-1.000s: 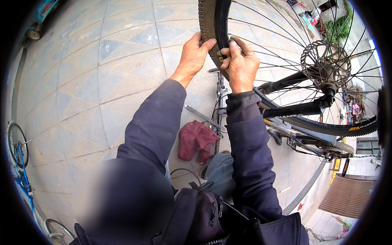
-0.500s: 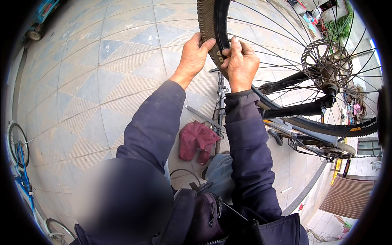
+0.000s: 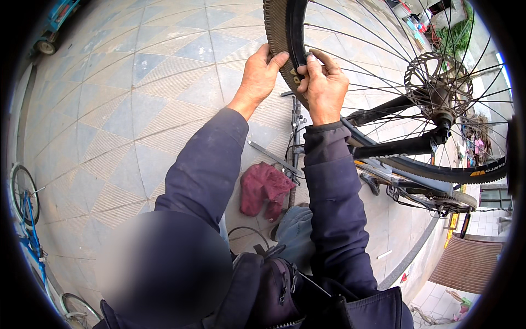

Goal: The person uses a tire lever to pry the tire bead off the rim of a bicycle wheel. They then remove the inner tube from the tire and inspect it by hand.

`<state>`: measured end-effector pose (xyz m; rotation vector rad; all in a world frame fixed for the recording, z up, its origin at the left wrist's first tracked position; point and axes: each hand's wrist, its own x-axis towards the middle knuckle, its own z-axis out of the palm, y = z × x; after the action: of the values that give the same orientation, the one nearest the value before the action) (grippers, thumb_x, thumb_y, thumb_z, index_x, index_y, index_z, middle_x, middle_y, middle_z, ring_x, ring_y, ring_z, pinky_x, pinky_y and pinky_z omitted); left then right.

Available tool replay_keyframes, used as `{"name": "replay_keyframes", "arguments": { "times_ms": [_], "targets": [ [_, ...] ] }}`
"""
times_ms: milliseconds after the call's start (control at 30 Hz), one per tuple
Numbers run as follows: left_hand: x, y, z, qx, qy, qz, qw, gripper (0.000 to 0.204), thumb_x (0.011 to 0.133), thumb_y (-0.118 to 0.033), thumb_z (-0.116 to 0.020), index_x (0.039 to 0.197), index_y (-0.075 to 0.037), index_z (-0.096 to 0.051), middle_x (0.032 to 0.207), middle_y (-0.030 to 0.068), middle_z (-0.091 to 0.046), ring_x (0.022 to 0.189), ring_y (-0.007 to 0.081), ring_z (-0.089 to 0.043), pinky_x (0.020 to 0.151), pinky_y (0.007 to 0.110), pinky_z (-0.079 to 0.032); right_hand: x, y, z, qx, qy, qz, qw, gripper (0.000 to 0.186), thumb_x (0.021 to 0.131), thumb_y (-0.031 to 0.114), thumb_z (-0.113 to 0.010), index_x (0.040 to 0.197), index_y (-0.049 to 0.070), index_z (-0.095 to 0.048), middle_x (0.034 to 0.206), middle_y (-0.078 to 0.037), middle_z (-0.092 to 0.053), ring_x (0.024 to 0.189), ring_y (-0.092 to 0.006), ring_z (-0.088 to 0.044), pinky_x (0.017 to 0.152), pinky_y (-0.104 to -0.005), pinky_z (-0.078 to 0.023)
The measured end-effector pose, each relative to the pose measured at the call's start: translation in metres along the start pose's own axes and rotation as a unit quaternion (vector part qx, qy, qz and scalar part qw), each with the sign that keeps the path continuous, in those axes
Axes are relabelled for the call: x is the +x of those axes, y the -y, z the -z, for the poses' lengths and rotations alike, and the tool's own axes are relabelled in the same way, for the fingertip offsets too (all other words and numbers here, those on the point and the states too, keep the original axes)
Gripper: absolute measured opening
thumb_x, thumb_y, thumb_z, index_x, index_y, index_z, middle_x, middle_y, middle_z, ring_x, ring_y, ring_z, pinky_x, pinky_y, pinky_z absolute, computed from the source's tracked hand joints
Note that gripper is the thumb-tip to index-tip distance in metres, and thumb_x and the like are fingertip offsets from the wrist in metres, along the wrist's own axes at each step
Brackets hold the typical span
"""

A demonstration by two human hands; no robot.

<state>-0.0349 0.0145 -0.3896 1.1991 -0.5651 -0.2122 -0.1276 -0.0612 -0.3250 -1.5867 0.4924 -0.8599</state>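
Half closed, the left hand held the tyre by its outer edge, thumb on the tread, the other fingertips hidden. The right hand had its fingers bunched against the rim; whether they pinched anything small could not be told. The tyre rose at upper centre, mounted on the wheel. It looked grippy and slightly yielding, the rim stiff; the broad tread seemed the surest hold.
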Motion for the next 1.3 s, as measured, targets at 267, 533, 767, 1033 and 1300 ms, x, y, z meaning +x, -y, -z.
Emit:
{"name": "replay_keyframes", "arguments": {
  "times_ms": [267,533,767,1033,1300],
  "targets": [
    [-0.001,0.001,0.000,0.005,0.002,-0.005,1.000,0.032,0.091,-0.020,-0.062,0.111,0.004,-0.056,0.098,0.0110,-0.066,0.090,0.0153,-0.060,0.081,0.029,-0.047,-0.001,0.000,-0.004,-0.014,-0.029,0.004,0.999,0.021,0.091,0.014,-0.059,0.093,-0.006,-0.063,0.062,-0.008,-0.062,0.040,-0.0084,-0.051,0.037,-0.0226,-0.040],
    [-0.001,0.004,-0.002,-0.044,0.012,-0.001,0.999,0.029,0.091,-0.017,-0.061,0.111,0.004,-0.057,0.098,0.0104,-0.066,0.089,0.0154,-0.060,0.081,0.028,-0.047,-0.002,0.002,-0.003,-0.026,-0.036,0.009,0.999,0.022,0.089,0.013,-0.061,0.101,-0.005,-0.064,0.063,-0.008,-0.062,0.041,-0.0079,-0.051,0.037,-0.0227,-0.039],
    [-0.003,0.002,0.000,-0.008,0.008,0.010,1.000,0.030,0.091,-0.019,-0.060,0.110,0.004,-0.056,0.096,0.0112,-0.066,0.088,0.0156,-0.060,0.080,0.029,-0.047,-0.002,0.000,-0.005,-0.052,-0.048,0.009,0.997,0.023,0.090,0.016,-0.060,0.096,-0.006,-0.064,0.061,-0.007,-0.061,0.040,-0.0077,-0.051,0.037,-0.0226,-0.040],
    [-0.004,0.002,0.001,-0.010,0.014,0.008,1.000,0.031,0.092,-0.019,-0.060,0.111,0.005,-0.056,0.098,0.0107,-0.066,0.090,0.0147,-0.060,0.082,0.029,-0.048,0.001,-0.004,0.001,-0.011,0.002,0.007,1.000,0.017,0.088,0.011,-0.062,0.097,-0.002,-0.067,0.063,-0.007,-0.064,0.040,-0.0070,-0.050,0.036,-0.0222,-0.039],
    [-0.004,0.003,0.000,-0.040,0.017,0.010,0.999,0.032,0.092,-0.020,-0.059,0.112,0.005,-0.056,0.099,0.0113,-0.066,0.090,0.0159,-0.061,0.081,0.029,-0.049,0.001,0.003,0.004,-0.013,0.016,-0.013,1.000,0.016,0.088,0.012,-0.061,0.095,-0.002,-0.068,0.060,-0.006,-0.064,0.039,-0.0077,-0.049,0.035,-0.0233,-0.037]
  ]
}}
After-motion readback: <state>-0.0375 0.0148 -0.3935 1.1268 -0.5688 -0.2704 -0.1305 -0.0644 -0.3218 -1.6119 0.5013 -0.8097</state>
